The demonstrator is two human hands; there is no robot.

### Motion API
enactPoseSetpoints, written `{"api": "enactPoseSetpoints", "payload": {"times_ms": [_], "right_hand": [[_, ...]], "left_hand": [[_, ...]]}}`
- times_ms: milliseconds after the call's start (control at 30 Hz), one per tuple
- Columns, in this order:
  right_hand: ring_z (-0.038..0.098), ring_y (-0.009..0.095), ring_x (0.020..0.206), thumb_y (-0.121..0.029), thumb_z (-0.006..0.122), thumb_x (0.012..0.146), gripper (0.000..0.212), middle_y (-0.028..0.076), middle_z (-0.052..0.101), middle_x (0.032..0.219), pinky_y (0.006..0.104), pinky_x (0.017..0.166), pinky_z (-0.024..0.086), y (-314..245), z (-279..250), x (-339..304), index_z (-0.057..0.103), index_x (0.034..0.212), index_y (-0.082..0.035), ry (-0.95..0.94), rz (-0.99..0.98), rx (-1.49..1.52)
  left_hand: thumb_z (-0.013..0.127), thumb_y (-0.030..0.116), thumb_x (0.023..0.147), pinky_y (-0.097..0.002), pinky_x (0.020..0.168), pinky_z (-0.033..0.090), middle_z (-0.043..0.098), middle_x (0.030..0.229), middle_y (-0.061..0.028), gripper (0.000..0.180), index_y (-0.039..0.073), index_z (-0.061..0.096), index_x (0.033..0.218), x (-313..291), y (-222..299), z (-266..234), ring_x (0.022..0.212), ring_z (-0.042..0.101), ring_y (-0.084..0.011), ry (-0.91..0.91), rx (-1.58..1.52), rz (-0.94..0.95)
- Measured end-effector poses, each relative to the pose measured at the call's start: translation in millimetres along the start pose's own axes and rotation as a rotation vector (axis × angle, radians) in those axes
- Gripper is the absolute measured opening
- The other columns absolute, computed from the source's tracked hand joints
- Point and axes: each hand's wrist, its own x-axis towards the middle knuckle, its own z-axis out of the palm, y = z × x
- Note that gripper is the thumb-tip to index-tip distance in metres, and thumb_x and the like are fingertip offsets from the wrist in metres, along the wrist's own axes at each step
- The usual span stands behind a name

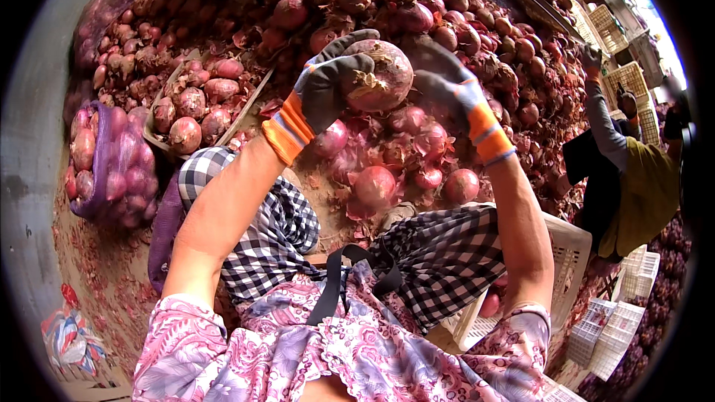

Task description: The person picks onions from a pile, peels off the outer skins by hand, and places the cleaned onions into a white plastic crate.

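My left hand, in a dark glove with an orange cuff, grips a large red onion from its left side. Dry roots and flaking skin show on the onion's near face. Close by its right side is my right hand, gloved the same way. Motion blurs its fingers, so whether they touch the onion is unclear. Below both hands, several loose red onions lie among peeled skins on the ground. A big heap of onions rises just beyond my hands.
To the left stand a shallow crate of onions and a purple mesh bag full of them. A white plastic basket with onions sits beside my right leg. Another person works at the right, near stacked crates.
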Motion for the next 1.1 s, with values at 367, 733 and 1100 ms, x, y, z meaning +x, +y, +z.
{"api": "enactPoseSetpoints", "payload": {"times_ms": [367, 733, 1100], "right_hand": [[0.058, 0.012, 0.062, -0.012, 0.061, 0.081, 0.016, 0.008, 0.063, 0.082, 0.0262, 0.052, 0.049, 21.1, 48.1, 5.1, 0.063, 0.093, -0.002, 0.384, 0.188, -0.07], [0.05, 0.016, 0.106, -0.001, 0.075, 0.064, 0.078, 0.006, 0.046, 0.124, 0.0302, 0.09, 0.044, 14.9, 76.3, -6.0, 0.036, 0.131, -0.005, -0.192, 0.058, 0.049], [0.053, 0.023, 0.094, -0.018, 0.059, 0.077, 0.041, 0.005, 0.053, 0.104, 0.0391, 0.079, 0.048, 6.6, 71.6, 48.2, 0.046, 0.115, -0.007, -0.134, 0.096, 0.488]], "left_hand": [[0.052, 0.015, 0.083, -0.0258, 0.08, 0.046, 0.061, 0.097, -0.0059, 0.023, 0.001, 0.06, 0.099, -1.8, -29.8, -8.7, 0.089, 0.056, -0.0128, 0.212, 0.537, 0.265], [0.054, 0.013, 0.081, -0.0251, 0.058, 0.046, 0.064, 0.072, -0.0043, 0.017, 0.001, 0.065, 0.08, 8.2, -23.5, -36.5, 0.065, 0.056, -0.0084, 0.5, 0.924, 0.288], [0.055, 0.02, 0.081, -0.0377, 0.049, 0.05, 0.063, 0.075, -0.0102, 0.017, 0.003, 0.059, 0.083, 56.1, 54.8, -88.7, 0.057, 0.059, -0.0222, 0.354, 0.352, 0.074]]}}
